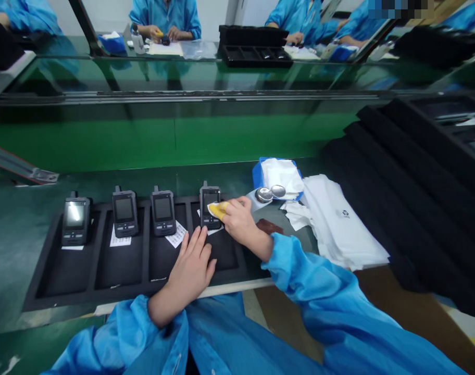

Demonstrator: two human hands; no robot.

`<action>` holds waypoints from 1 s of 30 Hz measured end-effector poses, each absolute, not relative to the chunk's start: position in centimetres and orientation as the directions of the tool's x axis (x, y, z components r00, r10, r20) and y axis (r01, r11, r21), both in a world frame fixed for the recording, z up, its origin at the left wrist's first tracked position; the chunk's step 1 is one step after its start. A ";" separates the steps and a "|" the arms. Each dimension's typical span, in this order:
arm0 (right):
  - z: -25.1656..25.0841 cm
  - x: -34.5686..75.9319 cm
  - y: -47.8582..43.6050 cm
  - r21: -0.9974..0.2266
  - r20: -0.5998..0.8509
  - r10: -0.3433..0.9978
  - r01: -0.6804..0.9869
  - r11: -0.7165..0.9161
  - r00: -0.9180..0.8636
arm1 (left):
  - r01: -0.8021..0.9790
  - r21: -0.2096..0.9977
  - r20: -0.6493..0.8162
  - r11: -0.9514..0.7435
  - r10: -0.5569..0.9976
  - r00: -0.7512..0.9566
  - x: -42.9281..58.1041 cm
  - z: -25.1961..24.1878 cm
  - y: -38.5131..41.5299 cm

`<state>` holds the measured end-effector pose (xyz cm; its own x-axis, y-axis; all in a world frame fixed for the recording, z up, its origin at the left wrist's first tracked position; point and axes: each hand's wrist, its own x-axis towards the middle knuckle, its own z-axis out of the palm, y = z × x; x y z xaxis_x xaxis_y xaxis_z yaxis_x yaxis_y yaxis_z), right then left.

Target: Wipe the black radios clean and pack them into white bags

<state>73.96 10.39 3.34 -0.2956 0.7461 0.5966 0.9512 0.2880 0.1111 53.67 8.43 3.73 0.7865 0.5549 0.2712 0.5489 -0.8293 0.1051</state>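
A long black tray [46, 271] lies in front of me with several small handheld devices standing in its slots. My right hand [239, 221] pinches a yellow cloth [217, 209] against the rightmost device [209, 200]. Flat on the tray, just below that device, rests my left hand [190, 268] with its fingers stretched out, holding nothing. Three more devices [162, 211] [124, 211] [75, 217] sit to the left, with paper slips [177, 234] beside them.
A blue box of white wipes [280, 174] with a metal dispenser [269, 194] stands right of the tray. White bags [339, 219] and stacked black trays [417, 172] fill the right. A green conveyor [183, 135] runs beyond. Other people in blue coats [165, 15] work opposite.
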 end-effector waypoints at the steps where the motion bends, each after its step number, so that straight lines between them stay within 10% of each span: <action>1: 3.2 73.8 9.6 0.112 0.584 0.748 0.945 0.308 -0.314 | 0.547 0.106 0.271 -0.830 0.554 0.788 53.7 3.7 8.5; 30: 6.2 69.7 12.6 -0.033 0.515 0.811 0.939 0.343 -0.278 | 0.555 0.150 0.490 -0.818 0.549 0.678 48.2 4.5 9.2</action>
